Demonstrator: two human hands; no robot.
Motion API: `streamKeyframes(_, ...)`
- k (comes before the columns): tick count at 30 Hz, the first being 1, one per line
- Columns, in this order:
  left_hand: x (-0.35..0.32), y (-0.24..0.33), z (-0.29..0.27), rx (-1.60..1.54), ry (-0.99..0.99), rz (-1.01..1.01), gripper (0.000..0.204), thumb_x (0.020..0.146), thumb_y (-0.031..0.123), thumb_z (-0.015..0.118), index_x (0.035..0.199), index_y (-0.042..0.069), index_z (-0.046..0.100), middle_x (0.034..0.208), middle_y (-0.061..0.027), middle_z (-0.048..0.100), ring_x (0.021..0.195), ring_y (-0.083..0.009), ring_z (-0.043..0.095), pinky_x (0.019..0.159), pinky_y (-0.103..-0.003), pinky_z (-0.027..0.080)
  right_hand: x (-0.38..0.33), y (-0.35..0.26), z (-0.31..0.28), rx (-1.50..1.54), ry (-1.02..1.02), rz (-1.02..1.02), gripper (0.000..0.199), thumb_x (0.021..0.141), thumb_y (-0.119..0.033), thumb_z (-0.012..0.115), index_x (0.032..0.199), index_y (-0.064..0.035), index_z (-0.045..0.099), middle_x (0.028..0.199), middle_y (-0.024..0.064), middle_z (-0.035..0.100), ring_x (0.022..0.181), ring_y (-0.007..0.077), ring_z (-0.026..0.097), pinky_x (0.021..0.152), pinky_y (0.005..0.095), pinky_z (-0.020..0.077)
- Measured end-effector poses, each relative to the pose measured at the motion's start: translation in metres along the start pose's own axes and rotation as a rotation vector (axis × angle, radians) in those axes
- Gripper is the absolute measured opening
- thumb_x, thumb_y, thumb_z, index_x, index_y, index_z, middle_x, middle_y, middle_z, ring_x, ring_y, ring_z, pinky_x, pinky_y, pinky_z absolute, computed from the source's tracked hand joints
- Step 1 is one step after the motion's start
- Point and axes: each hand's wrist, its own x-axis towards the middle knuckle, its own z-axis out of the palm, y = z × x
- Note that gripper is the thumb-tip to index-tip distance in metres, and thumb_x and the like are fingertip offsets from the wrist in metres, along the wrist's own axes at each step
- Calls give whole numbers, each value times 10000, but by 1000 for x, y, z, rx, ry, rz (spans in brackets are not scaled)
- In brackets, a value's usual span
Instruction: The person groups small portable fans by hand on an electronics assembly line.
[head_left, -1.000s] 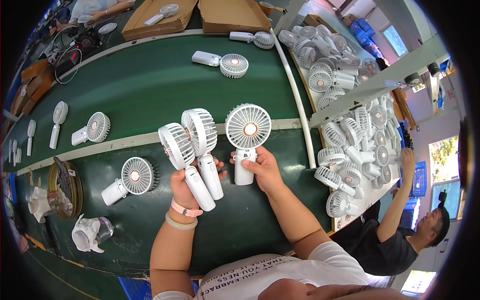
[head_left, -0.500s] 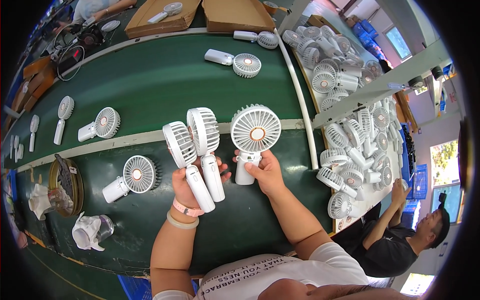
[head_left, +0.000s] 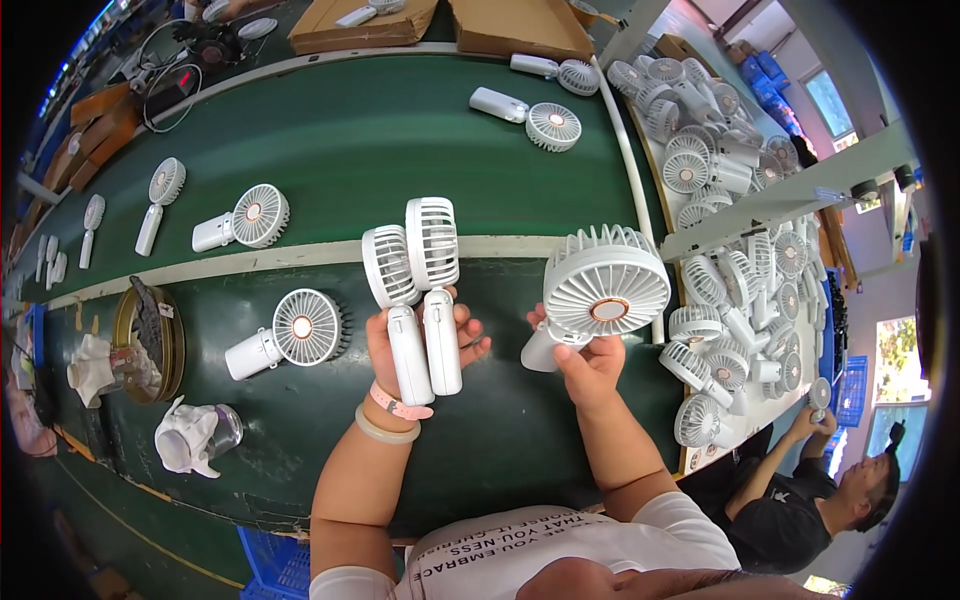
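Workbench (head_left: 490, 440) being viewed from above by a head-worn fisheye camera.
From over its near edge, the workbench is being looked at downward and forward, with the green strip (head_left: 370, 150) along its far edge being taken in. The left hand (head_left: 379, 350) and right hand (head_left: 595, 374) are being seen from close by, the forearms (head_left: 625, 440) from the picture's lower edge. Past the workbench's right edge, the side table (head_left: 762, 408) is being caught toward the rim.

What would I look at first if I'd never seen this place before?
Probably the two white fans in the person's left hand, near the middle, and the third fan in the right hand. Next, maybe the big heap of fans on the right, beside the green tabletop.
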Motion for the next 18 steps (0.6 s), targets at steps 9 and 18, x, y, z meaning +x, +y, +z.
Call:
streamKeyframes(9,0,0,-1,-1,-22,-17,560,783,468,438,1169,66,492,995,-85,590,983,-269,521,920,-458,380,11,6,8,90,67,153,467,805,-63,597,1222,33,411,1129,200,562,1013,284,587,884,382,472)
streamKeyframes(18,0,0,-3,-8,-62,-10,569,766,452,489,1183,65,472,1023,-97,582,1000,-283,519,931,-473,373,12,9,7,130,85,161,484,800,-57,605,1234,21,404,1136,191,561,1018,276,584,882,374,473)
